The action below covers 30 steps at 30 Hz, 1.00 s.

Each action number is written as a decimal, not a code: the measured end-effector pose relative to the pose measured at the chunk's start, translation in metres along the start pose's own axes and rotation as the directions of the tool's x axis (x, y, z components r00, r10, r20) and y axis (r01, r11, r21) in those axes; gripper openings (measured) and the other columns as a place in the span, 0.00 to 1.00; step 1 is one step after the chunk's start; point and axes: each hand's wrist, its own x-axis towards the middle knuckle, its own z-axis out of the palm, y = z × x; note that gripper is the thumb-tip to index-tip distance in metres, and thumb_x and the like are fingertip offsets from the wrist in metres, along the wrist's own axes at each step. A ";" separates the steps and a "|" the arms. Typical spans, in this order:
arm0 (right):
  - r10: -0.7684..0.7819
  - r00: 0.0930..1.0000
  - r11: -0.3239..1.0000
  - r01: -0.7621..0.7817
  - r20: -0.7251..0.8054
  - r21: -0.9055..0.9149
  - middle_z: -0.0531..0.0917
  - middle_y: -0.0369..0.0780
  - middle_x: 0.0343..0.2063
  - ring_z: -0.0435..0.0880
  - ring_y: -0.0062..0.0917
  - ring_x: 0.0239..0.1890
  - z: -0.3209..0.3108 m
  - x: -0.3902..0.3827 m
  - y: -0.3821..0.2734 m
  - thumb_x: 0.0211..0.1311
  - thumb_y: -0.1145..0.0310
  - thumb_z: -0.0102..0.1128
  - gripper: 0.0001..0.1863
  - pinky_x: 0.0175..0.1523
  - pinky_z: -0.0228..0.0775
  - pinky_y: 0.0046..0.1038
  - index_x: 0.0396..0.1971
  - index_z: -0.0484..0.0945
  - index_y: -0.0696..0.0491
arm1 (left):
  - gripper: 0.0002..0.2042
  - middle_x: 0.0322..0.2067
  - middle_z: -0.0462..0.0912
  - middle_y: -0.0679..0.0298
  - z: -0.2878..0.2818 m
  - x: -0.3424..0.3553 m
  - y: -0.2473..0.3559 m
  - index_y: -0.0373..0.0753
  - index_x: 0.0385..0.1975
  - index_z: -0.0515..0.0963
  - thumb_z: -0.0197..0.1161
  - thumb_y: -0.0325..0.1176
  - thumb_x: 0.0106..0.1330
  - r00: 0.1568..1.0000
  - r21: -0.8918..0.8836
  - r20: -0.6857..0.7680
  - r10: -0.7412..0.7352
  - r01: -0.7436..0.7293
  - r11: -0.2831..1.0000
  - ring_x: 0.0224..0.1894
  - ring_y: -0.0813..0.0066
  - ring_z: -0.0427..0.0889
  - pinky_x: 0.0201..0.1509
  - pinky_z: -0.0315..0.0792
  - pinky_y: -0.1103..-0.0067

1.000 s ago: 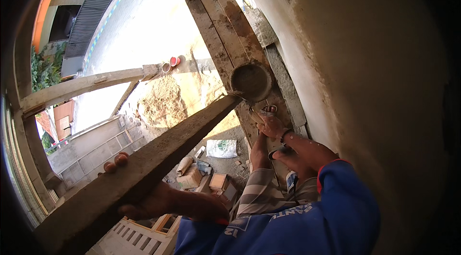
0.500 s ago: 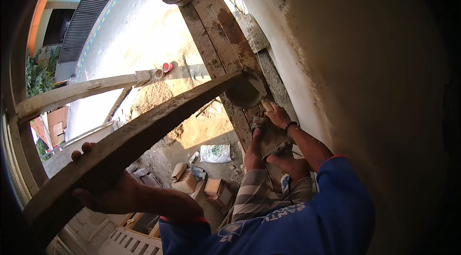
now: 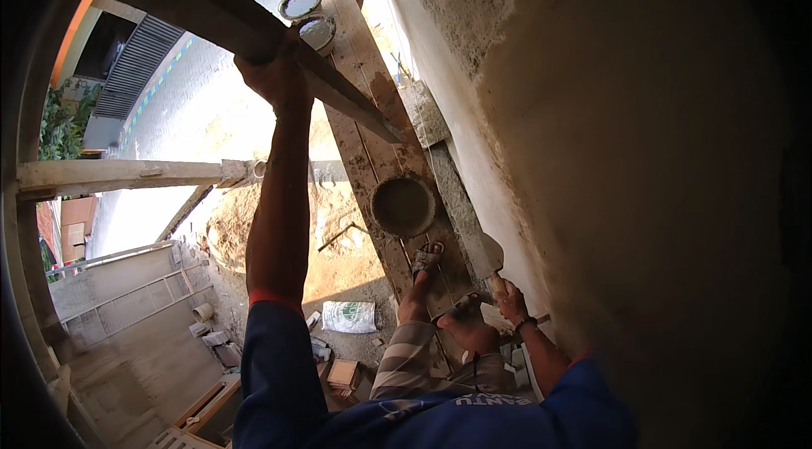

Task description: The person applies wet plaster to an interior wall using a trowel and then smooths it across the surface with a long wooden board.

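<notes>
A long, straight beam-like board (image 3: 347, 101) slants across the upper left, its near-right end over the scaffold planks. My left hand (image 3: 272, 77), arm stretched forward, is closed around the board's middle. Down at the right, by the wall, my right hand (image 3: 512, 305) grips the handle of a trowel (image 3: 485, 256), whose blade points away from me. Ahead of my sandalled feet stands a round mortar bucket (image 3: 403, 234) on the planks, its inside grey. The plastered wall (image 3: 575, 153) rises close on my right, smooth nearby and rougher farther off.
I am on a raised walkway of wooden planks (image 3: 359, 52). Two more buckets, one (image 3: 300, 2) behind another (image 3: 316, 35), sit at its far end. A wooden crossbeam (image 3: 127, 176) runs off to the left. Far below lie a sand heap (image 3: 228, 225) and a white sack (image 3: 348, 317).
My left hand has swung forward and up with the board, whose end has left the bucket. My right hand and trowel have come slightly nearer to me, and the blade now shows.
</notes>
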 end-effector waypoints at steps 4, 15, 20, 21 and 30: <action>-0.012 1.000 0.989 0.009 0.014 0.151 0.74 0.37 0.20 0.71 0.18 0.16 -0.015 -0.032 -0.025 0.54 0.58 0.56 0.28 0.21 0.64 0.25 0.53 0.66 0.57 | 0.28 0.36 0.74 0.57 0.026 0.014 -0.042 0.32 0.41 0.66 0.73 0.30 0.40 0.993 0.224 0.114 -0.039 0.012 0.975 0.39 0.68 0.74 0.43 0.70 0.74; 0.096 0.995 0.992 -0.094 -0.020 0.088 0.76 0.51 0.36 0.78 0.41 0.34 -0.021 -0.125 0.013 0.49 0.61 0.61 0.25 0.34 0.70 0.38 0.44 0.71 0.60 | 0.30 0.37 0.74 0.50 0.114 -0.002 -0.139 0.31 0.42 0.62 0.71 0.34 0.41 0.846 0.457 0.469 -0.253 0.013 0.889 0.43 0.58 0.74 0.48 0.68 0.69; 0.169 0.979 0.977 -0.152 -0.116 0.148 0.76 0.40 0.22 0.75 0.26 0.22 -0.029 -0.173 0.008 0.50 0.62 0.59 0.18 0.27 0.68 0.29 0.39 0.74 0.56 | 0.32 0.39 0.74 0.50 0.173 -0.007 -0.163 0.33 0.43 0.62 0.72 0.33 0.38 0.837 0.616 0.511 -0.196 -0.196 0.763 0.43 0.53 0.75 0.49 0.69 0.66; 0.206 0.974 0.965 -0.186 -0.097 0.183 0.76 0.36 0.18 0.75 0.20 0.18 -0.029 -0.180 0.012 0.50 0.63 0.59 0.17 0.24 0.67 0.25 0.39 0.74 0.56 | 0.32 0.39 0.74 0.50 0.186 -0.006 -0.164 0.33 0.43 0.62 0.72 0.33 0.38 0.826 0.604 0.527 -0.199 -0.200 0.771 0.43 0.53 0.75 0.49 0.69 0.66; 0.738 0.642 0.465 -0.707 0.209 0.533 0.79 0.45 0.29 0.79 0.31 0.23 -0.051 -0.274 -0.030 0.51 0.58 0.57 0.28 0.29 0.72 0.33 0.52 0.67 0.54 | 0.31 0.36 0.76 0.51 0.257 -0.022 -0.225 0.30 0.45 0.65 0.70 0.39 0.42 0.583 0.638 0.685 -0.436 -0.193 0.746 0.39 0.61 0.77 0.41 0.72 0.67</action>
